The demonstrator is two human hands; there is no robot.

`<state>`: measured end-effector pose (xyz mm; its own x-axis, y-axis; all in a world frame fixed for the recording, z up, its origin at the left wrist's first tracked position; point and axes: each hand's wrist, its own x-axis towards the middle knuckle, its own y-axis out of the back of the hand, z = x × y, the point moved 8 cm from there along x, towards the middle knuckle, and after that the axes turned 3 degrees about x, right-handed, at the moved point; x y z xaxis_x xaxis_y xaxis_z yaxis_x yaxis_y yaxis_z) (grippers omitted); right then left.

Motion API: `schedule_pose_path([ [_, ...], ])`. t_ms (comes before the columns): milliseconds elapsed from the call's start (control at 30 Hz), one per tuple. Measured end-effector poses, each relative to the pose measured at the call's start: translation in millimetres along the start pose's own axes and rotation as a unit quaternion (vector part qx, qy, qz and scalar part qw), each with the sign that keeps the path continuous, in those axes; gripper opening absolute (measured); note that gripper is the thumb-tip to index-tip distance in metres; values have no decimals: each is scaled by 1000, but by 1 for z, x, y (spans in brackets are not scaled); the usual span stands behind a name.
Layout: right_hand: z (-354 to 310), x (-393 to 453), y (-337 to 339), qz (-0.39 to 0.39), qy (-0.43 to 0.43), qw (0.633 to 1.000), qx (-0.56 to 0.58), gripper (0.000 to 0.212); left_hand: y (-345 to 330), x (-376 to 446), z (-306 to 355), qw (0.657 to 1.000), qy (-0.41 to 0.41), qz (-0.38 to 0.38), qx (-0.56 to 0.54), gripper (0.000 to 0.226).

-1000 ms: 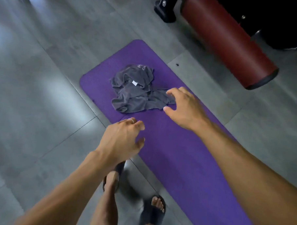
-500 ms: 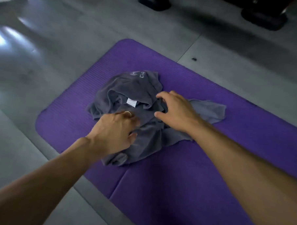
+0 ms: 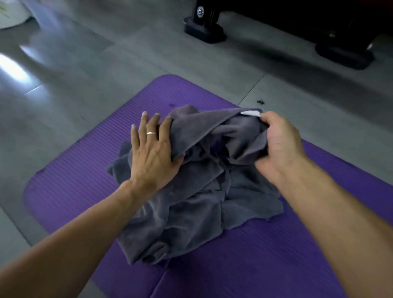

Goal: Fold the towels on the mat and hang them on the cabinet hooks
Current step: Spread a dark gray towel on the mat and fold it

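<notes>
Nearest to me, both forearms stretch out over the purple mat [image 3: 242, 274], which lies on the grey tiled floor [image 3: 92, 81]. A moment ago the hands were only reaching for the heap; now they are in it. The grey towels [image 3: 195, 205] sit crumpled near the mat's far rounded corner, more than one cloth tangled together as far as I can tell.

The left hand [image 3: 153, 156] lies flat on the left side of the heap, its fingers [image 3: 145, 124] straight and slightly spread, a ring on one, the thumb tucked against a fold. The right hand [image 3: 279, 145] has closed on an upper edge of cloth and lifted it clear of the pile; its fingers are curled round the fabric just beside a white label [image 3: 251, 113].

I judge this to be the start of the job: one towel is being pulled free so it can be spread and folded. Nothing is folded yet, and no cabinet or hooks are in view.

Beyond the mat, a small dark speck [image 3: 260, 102] lies on a tile. Farther back stand two black feet of some dark gym equipment [image 3: 204, 25], and a pale blurred shape sits at the far left.
</notes>
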<state>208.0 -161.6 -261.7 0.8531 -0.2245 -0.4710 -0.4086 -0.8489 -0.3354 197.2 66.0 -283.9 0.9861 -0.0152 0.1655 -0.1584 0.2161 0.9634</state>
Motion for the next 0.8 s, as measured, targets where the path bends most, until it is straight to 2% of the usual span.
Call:
schedule_pose_path([
  [100, -25, -16, 29, 47, 66, 994, -75, 21, 4, 3, 12, 999, 8, 13, -29, 49],
  [167, -48, -36, 45, 37, 153, 959, -238, 27, 14, 1, 39, 996, -37, -8, -81, 37],
  [233, -56, -59, 56, -41, 188, 899, -394, 29, 25, -5, 80, 987, -100, -54, -110, 31],
  [267, -55, -71, 63, -83, 180, 865, -462, 49, 31, -9, 102, 982, -129, -66, -119, 29],
  [300, -55, -83, 72, -114, 170, 823, -530, 81, 38, -13, 124, 976, -159, -71, -134, 26],
  [333, -54, -91, 83, -125, 167, 770, -603, 104, 44, -18, 149, 967, -190, -79, -150, 25],
  [367, -54, -100, 95, -121, 172, 718, -664, 114, 50, -25, 175, 957, -223, -93, -158, 25],
  [400, -58, -107, 107, -107, 180, 685, -697, 113, 53, -32, 202, 947, -255, -113, -160, 27],
  [433, -63, -111, 123, -89, 185, 685, -699, 100, 56, -41, 229, 936, -282, -134, -160, 30],
  [467, -71, -116, 139, -73, 196, 711, -672, 71, 61, -50, 256, 927, -305, -148, -161, 31],
  [500, -82, -122, 156, -51, 207, 751, -625, 35, 67, -58, 280, 919, -324, -152, -167, 32],
  [533, -93, -125, 177, -24, 210, 796, -567, 15, 75, -63, 304, 912, -339, -148, -175, 32],
  [600, -117, -134, 223, 17, 202, 856, -476, 13, 90, -71, 347, 905, -360, -129, -189, 34],
  [667, -146, -147, 268, 54, 211, 880, -423, 19, 99, -80, 385, 906, -373, -102, -173, 35],
  [733, -177, -166, 313, 86, 242, 880, -399, 21, 91, -98, 421, 910, -396, -85, -93, 34],
  [800, -201, -189, 360, 122, 272, 848, -438, 21, 67, -117, 454, 903, -420, -88, 36, 32],
])
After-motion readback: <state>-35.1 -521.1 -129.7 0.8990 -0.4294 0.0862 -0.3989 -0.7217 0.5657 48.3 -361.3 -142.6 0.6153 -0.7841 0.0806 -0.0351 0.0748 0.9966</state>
